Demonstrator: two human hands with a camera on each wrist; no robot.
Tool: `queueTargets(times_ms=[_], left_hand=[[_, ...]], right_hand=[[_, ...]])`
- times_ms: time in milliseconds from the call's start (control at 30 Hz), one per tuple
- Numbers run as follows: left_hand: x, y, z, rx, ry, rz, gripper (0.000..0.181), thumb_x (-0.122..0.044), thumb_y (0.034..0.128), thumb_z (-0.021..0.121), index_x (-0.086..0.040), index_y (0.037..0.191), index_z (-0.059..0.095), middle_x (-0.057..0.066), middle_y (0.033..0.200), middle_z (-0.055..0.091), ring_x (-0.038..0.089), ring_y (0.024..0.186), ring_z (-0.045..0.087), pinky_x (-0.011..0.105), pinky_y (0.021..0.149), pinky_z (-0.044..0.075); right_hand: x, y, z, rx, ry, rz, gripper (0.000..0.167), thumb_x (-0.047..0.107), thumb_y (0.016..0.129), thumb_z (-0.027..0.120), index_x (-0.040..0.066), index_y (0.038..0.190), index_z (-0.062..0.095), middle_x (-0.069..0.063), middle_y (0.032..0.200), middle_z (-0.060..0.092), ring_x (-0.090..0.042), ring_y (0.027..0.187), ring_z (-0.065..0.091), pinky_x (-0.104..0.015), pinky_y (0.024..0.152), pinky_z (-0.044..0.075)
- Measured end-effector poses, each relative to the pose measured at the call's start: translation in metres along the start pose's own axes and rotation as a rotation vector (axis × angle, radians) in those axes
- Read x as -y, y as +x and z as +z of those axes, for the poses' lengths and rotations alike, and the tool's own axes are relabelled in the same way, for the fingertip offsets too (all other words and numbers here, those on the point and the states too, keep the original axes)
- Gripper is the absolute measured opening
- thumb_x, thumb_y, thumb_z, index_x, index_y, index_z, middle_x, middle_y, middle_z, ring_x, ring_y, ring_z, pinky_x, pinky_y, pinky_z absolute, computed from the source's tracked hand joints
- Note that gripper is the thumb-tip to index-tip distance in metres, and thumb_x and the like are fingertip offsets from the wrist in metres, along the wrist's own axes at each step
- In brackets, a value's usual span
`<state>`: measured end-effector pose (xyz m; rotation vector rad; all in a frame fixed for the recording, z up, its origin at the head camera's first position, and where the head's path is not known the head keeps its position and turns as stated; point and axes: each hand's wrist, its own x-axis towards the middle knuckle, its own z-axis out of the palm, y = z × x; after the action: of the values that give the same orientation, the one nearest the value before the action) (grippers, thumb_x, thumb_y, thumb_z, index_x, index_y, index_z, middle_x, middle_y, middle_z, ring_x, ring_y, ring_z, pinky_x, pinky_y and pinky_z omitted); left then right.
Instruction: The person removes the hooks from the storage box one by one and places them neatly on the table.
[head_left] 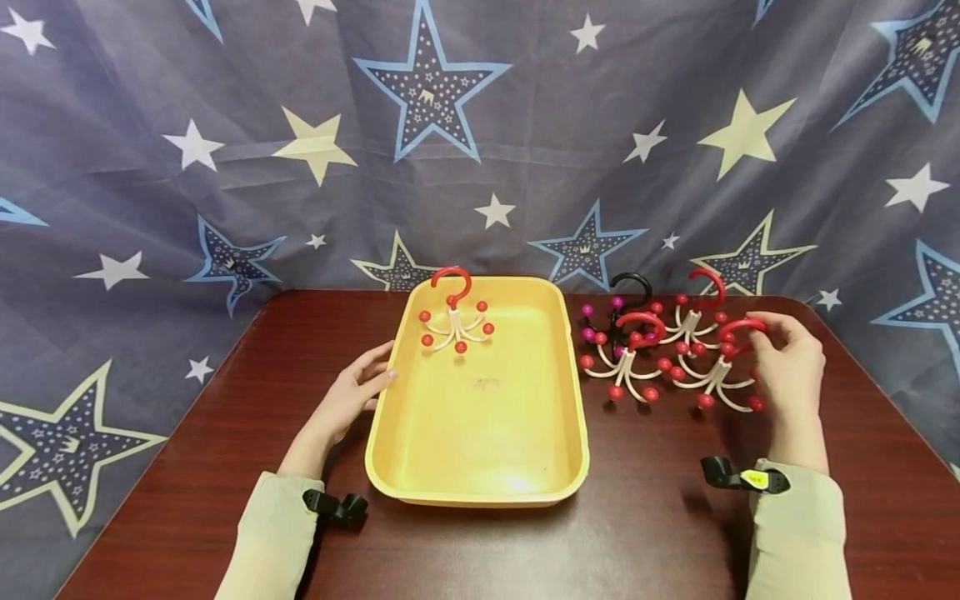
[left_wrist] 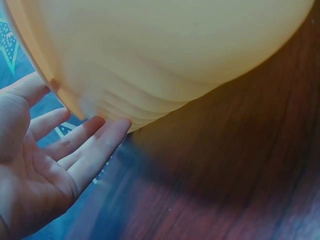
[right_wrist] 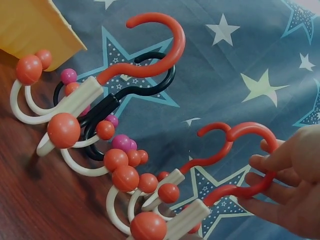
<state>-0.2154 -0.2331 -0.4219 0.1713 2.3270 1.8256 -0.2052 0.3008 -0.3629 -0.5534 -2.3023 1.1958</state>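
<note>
My right hand [head_left: 791,367] pinches the red hook of a white hanger [head_left: 718,372] with curled arms tipped by red balls. The right wrist view shows fingers and thumb around that hook [right_wrist: 267,135]. A yellow tray [head_left: 480,442] sits mid-table, and my left hand [head_left: 341,407] touches its left side. In the left wrist view, the fingers [left_wrist: 97,150] lie extended against the tray's outer wall [left_wrist: 165,65]. Inside the tray, near its far left corner, stands another white hanger [head_left: 453,322] with a red hook and red balls.
Close by on the right stand two more white hangers, one in front [head_left: 625,362] and one behind [head_left: 692,322]. A black hanger [right_wrist: 102,110] with magenta balls stands among them. The dark red table [head_left: 645,517] ends at a star-patterned cloth [head_left: 300,217].
</note>
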Motion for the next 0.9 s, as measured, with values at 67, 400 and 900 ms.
queueTargets(times_ms=[67,400,900], left_hand=[[0.0,0.0,0.0,0.003,-0.005,0.002,0.06,-0.03,0.095,0.054,-0.019,0.148,0.029,0.024,0.136,0.045,0.02,0.102,0.062,0.032,0.075,0.057],[0.0,0.0,0.0,-0.004,-0.013,0.001,0.059,-0.029,0.0949,0.055,-0.018,0.147,0.03,0.024,0.135,0.047,0.02,0.1,0.063,0.032,0.074,0.057],[0.001,-0.001,0.0,0.001,-0.025,0.002,0.059,-0.029,0.0951,0.055,-0.017,0.147,0.029,0.024,0.135,0.046,0.021,0.101,0.062,0.033,0.073,0.057]], right_hand=[[0.003,-0.001,-0.001,-0.003,0.009,0.003,0.03,0.011,0.089,0.053,0.016,0.116,0.066,0.033,0.069,0.049,0.002,0.042,0.044,-0.015,0.039,0.037],[0.027,-0.013,0.0,-0.096,0.04,-0.115,0.028,0.014,0.091,0.051,0.015,0.111,0.069,0.035,0.078,0.054,0.008,0.062,0.047,-0.011,0.049,0.034],[0.078,-0.046,0.04,0.053,0.173,-0.433,0.018,0.005,0.088,0.057,0.006,0.101,0.07,0.02,0.086,0.067,0.015,0.073,0.053,-0.008,0.063,0.037]])
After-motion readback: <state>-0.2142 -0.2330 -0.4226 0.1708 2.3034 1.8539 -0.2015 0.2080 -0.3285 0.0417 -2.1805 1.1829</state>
